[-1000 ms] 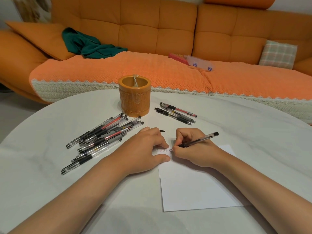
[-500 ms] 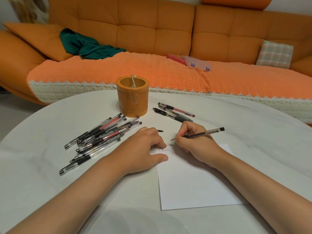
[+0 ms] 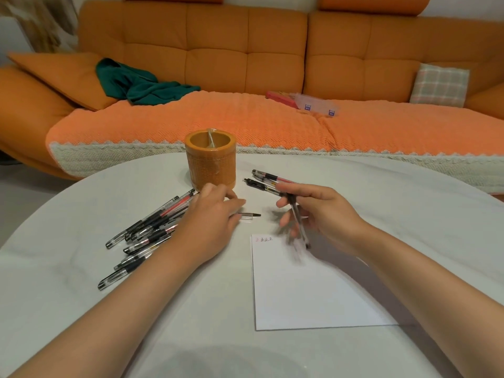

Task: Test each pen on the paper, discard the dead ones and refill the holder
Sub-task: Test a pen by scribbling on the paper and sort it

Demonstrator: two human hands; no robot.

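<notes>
Woven orange holder point(image 3: 210, 159) stands on the smooth white table point(image 3: 381, 203); right hand point(image 3: 324, 214) pinches a slim pen point(image 3: 298, 222), left hand point(image 3: 212, 222) spread over plastic pens point(image 3: 147, 230).

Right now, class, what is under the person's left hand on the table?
The left hand lies over the near end of the pen pile, and a pen cap sticks out beside it. What the fingers grip underneath is hidden.

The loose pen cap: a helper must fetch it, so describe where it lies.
Start at the orange pen holder on the white table. In front of it, by the left hand fingertips, lies the cap: short, alone, unlike the long pens.
</notes>
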